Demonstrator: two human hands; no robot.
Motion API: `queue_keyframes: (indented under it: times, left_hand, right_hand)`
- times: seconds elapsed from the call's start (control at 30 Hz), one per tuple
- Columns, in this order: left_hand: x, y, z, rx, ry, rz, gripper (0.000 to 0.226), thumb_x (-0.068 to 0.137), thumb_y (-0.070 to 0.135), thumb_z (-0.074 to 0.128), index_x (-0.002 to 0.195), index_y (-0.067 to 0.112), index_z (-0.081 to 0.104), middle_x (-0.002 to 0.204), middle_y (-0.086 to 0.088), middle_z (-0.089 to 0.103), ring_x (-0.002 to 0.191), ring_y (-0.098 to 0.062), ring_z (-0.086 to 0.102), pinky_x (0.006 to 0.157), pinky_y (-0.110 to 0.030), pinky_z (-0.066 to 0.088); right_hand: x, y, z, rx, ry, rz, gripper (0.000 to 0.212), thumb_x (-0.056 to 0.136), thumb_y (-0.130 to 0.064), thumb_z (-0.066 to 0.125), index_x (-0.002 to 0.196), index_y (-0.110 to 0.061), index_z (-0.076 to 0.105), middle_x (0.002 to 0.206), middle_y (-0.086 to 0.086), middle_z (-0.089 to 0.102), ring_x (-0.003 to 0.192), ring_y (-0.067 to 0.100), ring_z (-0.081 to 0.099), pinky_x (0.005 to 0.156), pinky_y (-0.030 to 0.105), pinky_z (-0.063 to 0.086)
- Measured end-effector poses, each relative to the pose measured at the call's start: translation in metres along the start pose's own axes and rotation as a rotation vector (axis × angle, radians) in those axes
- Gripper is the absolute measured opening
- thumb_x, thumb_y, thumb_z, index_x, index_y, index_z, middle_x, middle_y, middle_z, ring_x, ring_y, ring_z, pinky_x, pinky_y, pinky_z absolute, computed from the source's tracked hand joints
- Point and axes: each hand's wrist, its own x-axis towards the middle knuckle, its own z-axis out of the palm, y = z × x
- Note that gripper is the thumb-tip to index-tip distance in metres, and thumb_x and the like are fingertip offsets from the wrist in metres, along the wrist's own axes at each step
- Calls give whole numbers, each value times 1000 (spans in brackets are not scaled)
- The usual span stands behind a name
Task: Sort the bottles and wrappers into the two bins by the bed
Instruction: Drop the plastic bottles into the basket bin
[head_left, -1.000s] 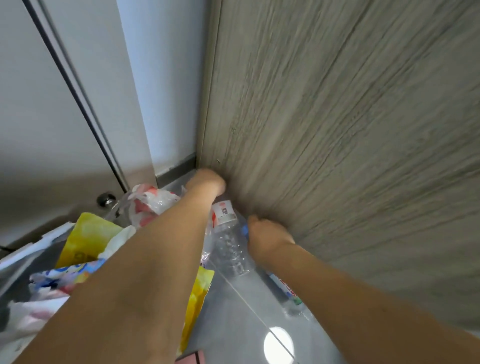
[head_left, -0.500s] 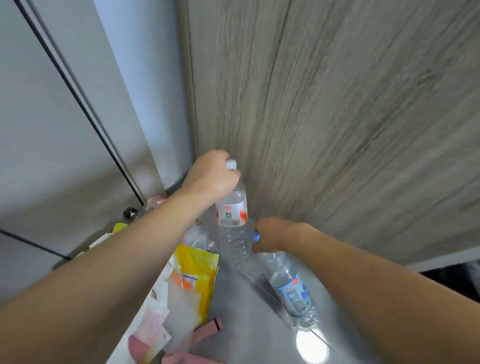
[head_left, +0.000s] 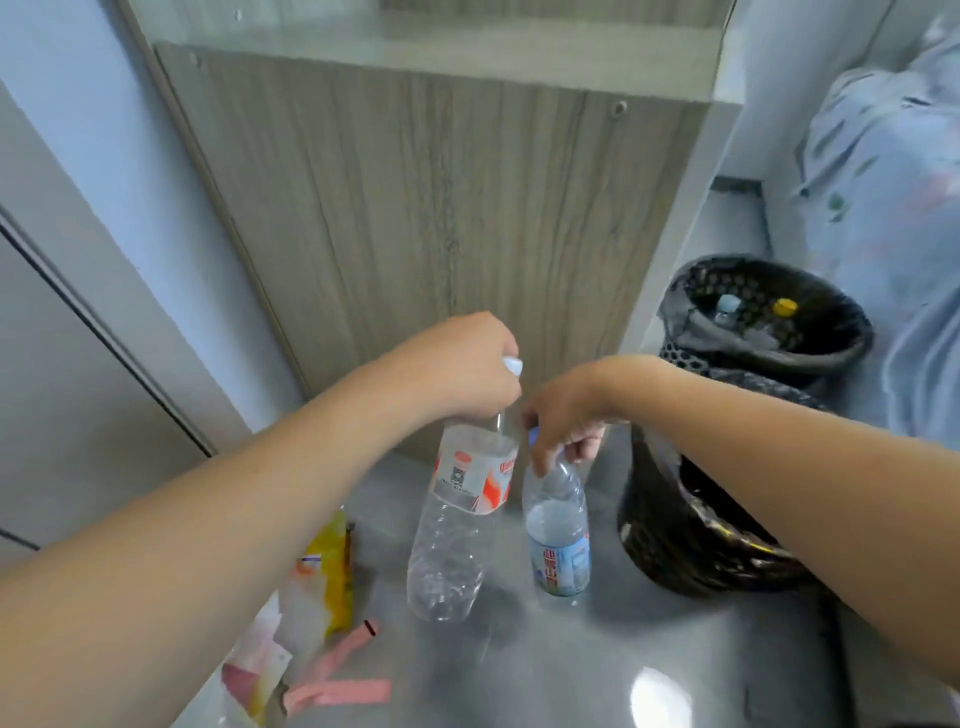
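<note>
The left hand (head_left: 467, 364) hid the neck of the larger bottle (head_left: 457, 519) almost entirely — only a bit of pale cap showed past the knuckles, and the fingers were curled tight round the top. The right hand (head_left: 563, 415) likewise covered the cap end of the smaller bottle (head_left: 558, 540), pinching it between thumb and fingers; a sliver of blue cap showed beside the thumb. Whether either bottle touched the grey floor (head_left: 545, 665) or hung just above it could not be told.

The larger bottle was clear and looked empty, with a red-and-white label high on its body, hanging tilted, its base nearer the camera. The smaller one was clear with a pale blue label, more upright, just beside the first on its right.

The right forearm cut across the nearer bin (head_left: 675, 545), lined with a black bag, so its contents were hidden. The farther bin (head_left: 769, 322), a black mesh basket by the bed's bluish cover (head_left: 883, 208), showed blurred bottle caps inside. At lower left the left arm covered part of the wrappers: a yellow packet (head_left: 335, 571) and pink strips (head_left: 343, 691) lay on the floor, their print too smeared to read.
</note>
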Motion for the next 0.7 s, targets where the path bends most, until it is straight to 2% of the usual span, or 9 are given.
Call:
queue_keyframes:
  times: [0.1, 0.23, 0.37, 0.47, 0.5, 0.57, 0.6, 0.67, 0.7]
  left_hand:
    - [0, 56, -1, 59, -5, 62, 8, 78, 17, 58, 74, 11, 59, 70, -6, 62, 69, -26, 60, 52, -26, 40]
    - [2, 125, -4, 122, 15, 114, 13, 80, 22, 58, 75, 12, 61, 78, -5, 64, 76, -26, 62, 56, -27, 46]
    - [14, 185, -9, 143, 101, 164, 19, 82, 26, 56, 68, 15, 49, 75, -5, 57, 71, -25, 57, 50, -27, 36]
    - [27, 225, -9, 148, 144, 193, 13, 84, 28, 56, 88, 16, 59, 91, 0, 62, 82, -24, 58, 59, -28, 43]
    - [34, 235, -9, 150, 170, 191, 13, 84, 27, 56, 89, 16, 59, 92, 1, 61, 82, -24, 58, 59, -28, 43]
    - [48, 253, -11, 150, 244, 192, 14, 84, 23, 55, 75, 13, 51, 80, -2, 56, 72, -24, 54, 51, -27, 35]
    - [57, 260, -13, 143, 283, 189, 14, 85, 21, 54, 75, 12, 50, 78, -3, 55, 70, -25, 51, 50, -27, 31]
    - [78, 270, -18, 109, 384, 191, 12, 87, 19, 54, 93, 10, 56, 90, -4, 58, 80, -27, 50, 55, -28, 33]
    - [92, 273, -19, 86, 439, 189, 19, 88, 18, 53, 104, 10, 57, 98, -7, 59, 85, -28, 49, 60, -29, 35]
  right_hand:
    - [-35, 37, -20, 10, 13, 31, 26, 79, -6, 73, 96, -9, 54, 73, 6, 49, 55, 15, 48, 50, 23, 46]
    - [-90, 91, -53, -22, 86, 58, 29, 81, -13, 73, 105, -7, 58, 75, 5, 53, 59, 16, 52, 53, 24, 49]
    - [-140, 148, -90, 146, 177, 62, 23, 83, -10, 72, 102, -8, 59, 82, 8, 56, 63, 18, 53, 57, 25, 50]
    - [-166, 185, -125, 264, 257, 37, 22, 83, -6, 71, 102, -5, 59, 83, 11, 57, 63, 19, 53, 59, 27, 51]
    - [-173, 196, -137, 293, 293, 30, 23, 82, -5, 71, 101, -4, 58, 83, 11, 57, 63, 20, 52, 59, 28, 51]
    - [-182, 217, -159, 329, 407, 15, 23, 82, -3, 71, 100, -4, 58, 82, 12, 57, 63, 19, 51, 57, 27, 51]
    - [-185, 228, -169, 342, 482, 10, 24, 81, -3, 72, 101, -4, 58, 81, 11, 56, 61, 19, 52, 55, 27, 51]
    - [-186, 249, -188, 346, 638, 5, 24, 81, -6, 73, 99, -8, 57, 82, 11, 57, 60, 18, 54, 52, 25, 50]
    - [-183, 261, -195, 333, 709, 11, 24, 81, -9, 74, 98, -9, 57, 84, 11, 58, 60, 19, 56, 50, 24, 50]
